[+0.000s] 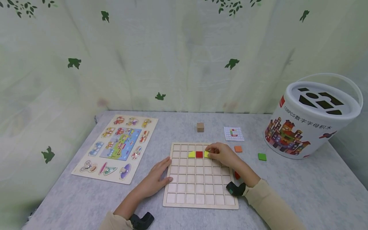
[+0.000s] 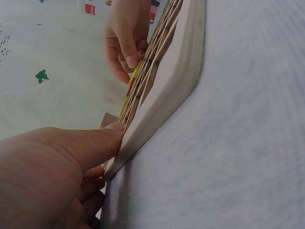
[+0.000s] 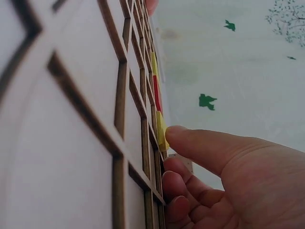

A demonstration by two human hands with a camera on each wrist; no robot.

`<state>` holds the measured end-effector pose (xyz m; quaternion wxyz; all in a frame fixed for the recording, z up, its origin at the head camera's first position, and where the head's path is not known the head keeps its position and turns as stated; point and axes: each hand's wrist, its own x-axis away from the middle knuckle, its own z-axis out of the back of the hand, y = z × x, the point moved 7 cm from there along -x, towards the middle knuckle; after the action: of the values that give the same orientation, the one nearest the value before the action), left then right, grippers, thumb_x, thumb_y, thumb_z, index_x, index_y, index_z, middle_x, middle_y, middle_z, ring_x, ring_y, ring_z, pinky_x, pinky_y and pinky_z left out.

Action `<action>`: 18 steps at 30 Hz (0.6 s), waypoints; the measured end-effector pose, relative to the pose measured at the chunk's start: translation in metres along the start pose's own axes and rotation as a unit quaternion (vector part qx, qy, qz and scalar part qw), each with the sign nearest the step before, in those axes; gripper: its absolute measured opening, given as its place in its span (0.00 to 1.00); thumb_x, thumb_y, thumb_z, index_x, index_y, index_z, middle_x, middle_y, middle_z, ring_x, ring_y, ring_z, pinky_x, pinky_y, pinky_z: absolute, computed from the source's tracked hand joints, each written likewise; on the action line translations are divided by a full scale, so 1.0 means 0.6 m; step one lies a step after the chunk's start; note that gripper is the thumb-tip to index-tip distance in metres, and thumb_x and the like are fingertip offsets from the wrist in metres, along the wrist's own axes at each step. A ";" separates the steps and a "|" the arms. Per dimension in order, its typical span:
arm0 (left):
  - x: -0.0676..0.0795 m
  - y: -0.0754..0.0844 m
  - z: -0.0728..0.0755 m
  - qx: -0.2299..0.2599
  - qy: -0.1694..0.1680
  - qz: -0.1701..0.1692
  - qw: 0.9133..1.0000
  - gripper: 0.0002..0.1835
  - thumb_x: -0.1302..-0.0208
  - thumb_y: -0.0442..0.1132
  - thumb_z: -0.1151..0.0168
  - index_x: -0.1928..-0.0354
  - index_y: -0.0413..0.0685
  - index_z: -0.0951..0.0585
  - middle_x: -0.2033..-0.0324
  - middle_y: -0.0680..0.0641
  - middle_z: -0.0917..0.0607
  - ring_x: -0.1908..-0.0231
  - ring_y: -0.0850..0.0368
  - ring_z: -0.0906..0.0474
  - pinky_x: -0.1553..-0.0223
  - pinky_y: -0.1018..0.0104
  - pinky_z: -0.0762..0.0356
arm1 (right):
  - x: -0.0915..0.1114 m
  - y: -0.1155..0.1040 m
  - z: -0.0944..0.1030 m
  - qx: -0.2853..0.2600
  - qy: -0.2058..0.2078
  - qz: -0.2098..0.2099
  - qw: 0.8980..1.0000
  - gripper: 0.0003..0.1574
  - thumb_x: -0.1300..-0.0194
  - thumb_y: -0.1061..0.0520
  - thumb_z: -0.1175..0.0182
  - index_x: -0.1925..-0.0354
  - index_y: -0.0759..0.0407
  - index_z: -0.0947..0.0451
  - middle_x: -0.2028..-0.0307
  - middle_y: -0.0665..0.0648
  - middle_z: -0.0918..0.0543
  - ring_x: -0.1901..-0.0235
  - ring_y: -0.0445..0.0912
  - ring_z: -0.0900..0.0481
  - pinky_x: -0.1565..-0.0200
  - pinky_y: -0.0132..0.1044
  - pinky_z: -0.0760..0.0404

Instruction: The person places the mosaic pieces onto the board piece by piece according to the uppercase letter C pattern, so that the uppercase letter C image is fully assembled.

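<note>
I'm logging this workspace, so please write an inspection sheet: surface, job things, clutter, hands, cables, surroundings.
Surface: mottled grey table.
Job things: grid board with left yellow piece, red square and right yellow piece in one row; pattern card beyond it; orange piece, green piece and partly hidden red piece loose to its right.
Clutter: picture puzzle left, bucket right, wooden cube behind the board.
Hands: left hand rests against the board's left edge; right hand pinches the right yellow piece.
Cables: nothing seen.
Surroundings: pale curtain with leaf prints.
</note>
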<state>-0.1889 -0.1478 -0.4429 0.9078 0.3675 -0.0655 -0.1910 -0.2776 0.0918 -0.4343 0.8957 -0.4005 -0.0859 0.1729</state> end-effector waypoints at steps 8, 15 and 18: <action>0.000 0.002 0.001 -0.002 0.001 0.000 1.000 0.36 0.41 0.39 0.40 0.33 0.39 0.44 0.33 0.44 0.47 0.35 0.46 0.55 0.40 0.46 0.51 | 0.003 -0.006 -0.001 0.009 -0.008 0.012 1.000 0.13 0.44 0.60 0.38 0.58 0.52 0.19 0.71 0.49 0.27 0.72 0.45 0.33 0.72 0.36 0.32; 0.001 0.001 0.002 0.000 0.003 -0.001 1.000 0.36 0.41 0.38 0.40 0.34 0.39 0.44 0.33 0.44 0.47 0.35 0.46 0.55 0.41 0.46 0.51 | 0.005 -0.009 -0.003 -0.003 -0.020 0.009 1.000 0.16 0.44 0.59 0.37 0.55 0.52 0.20 0.70 0.49 0.27 0.71 0.45 0.33 0.71 0.36 0.31; 0.001 0.001 0.001 0.002 0.003 -0.002 1.000 0.36 0.41 0.38 0.40 0.33 0.39 0.44 0.33 0.44 0.47 0.35 0.46 0.55 0.40 0.47 0.51 | 0.007 -0.008 0.000 -0.009 -0.024 0.010 1.000 0.18 0.44 0.57 0.37 0.53 0.52 0.22 0.69 0.49 0.26 0.69 0.45 0.32 0.69 0.36 0.30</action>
<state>-0.1884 -0.1480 -0.4422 0.9071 0.3696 -0.0627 -0.1915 -0.2724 0.0902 -0.4306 0.8881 -0.4050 -0.1051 0.1902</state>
